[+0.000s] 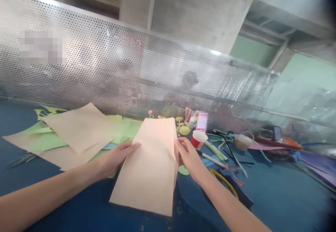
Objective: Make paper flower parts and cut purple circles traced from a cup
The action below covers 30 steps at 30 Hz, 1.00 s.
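A pale peach sheet of paper [151,165], folded lengthwise, lies on the blue table [275,197] in front of me. My left hand [115,158] rests flat against its left edge, fingers stretched out onto the paper. My right hand [187,155] grips the right edge near the top, thumb and fingers pinching the fold. Both forearms reach in from the bottom of the view.
Tan sheets [78,128] and light green sheets [47,139] lie spread to the left. To the right stand a small red and white cup [198,139], pens [214,153], a yellow cord [223,179] and craft clutter. A perforated metal screen [105,60] runs along the table's far edge.
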Each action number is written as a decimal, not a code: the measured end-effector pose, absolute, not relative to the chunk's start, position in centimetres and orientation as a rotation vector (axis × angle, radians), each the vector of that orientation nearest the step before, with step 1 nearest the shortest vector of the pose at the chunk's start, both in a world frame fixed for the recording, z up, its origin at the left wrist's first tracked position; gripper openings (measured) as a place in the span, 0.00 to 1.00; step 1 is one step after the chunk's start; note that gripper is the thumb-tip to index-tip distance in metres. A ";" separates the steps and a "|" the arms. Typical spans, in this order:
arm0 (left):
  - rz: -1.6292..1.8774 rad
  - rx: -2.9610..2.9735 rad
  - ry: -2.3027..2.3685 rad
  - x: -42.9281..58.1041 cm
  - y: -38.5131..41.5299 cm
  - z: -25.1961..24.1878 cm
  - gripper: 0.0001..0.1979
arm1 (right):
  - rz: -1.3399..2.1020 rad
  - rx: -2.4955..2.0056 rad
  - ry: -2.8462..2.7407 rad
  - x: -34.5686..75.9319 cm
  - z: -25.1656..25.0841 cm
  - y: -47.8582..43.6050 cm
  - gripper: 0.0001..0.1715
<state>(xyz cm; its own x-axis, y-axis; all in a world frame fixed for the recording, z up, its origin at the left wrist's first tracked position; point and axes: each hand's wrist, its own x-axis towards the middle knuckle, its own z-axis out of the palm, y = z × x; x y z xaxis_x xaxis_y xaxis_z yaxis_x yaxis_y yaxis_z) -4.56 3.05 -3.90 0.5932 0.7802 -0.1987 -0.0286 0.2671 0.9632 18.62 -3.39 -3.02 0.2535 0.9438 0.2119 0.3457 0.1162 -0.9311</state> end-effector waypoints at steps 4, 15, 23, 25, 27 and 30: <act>0.708 1.178 0.822 -4.8 3.5 -5.1 0.20 | 0.812 -1.455 -1.353 18.1 -3.7 -3.3 0.18; 0.782 1.193 0.839 -4.8 3.2 -5.7 0.19 | 0.607 -1.525 -1.416 18.0 -4.4 -3.2 0.18; 0.924 1.202 0.823 -5.0 3.3 -6.3 0.22 | 0.503 -1.528 -1.479 17.9 -4.7 -3.5 0.16; 0.915 1.195 0.805 -5.0 3.1 -6.2 0.21 | 0.380 -1.569 -1.509 17.9 -4.7 -3.6 0.15; 0.920 1.184 0.804 -5.0 2.9 -6.0 0.21 | 0.277 -1.609 -1.554 17.8 -4.6 -3.7 0.15; 0.910 1.168 0.761 -5.0 2.7 -5.8 0.20 | 0.240 -1.611 -1.604 17.8 -4.1 -3.8 0.16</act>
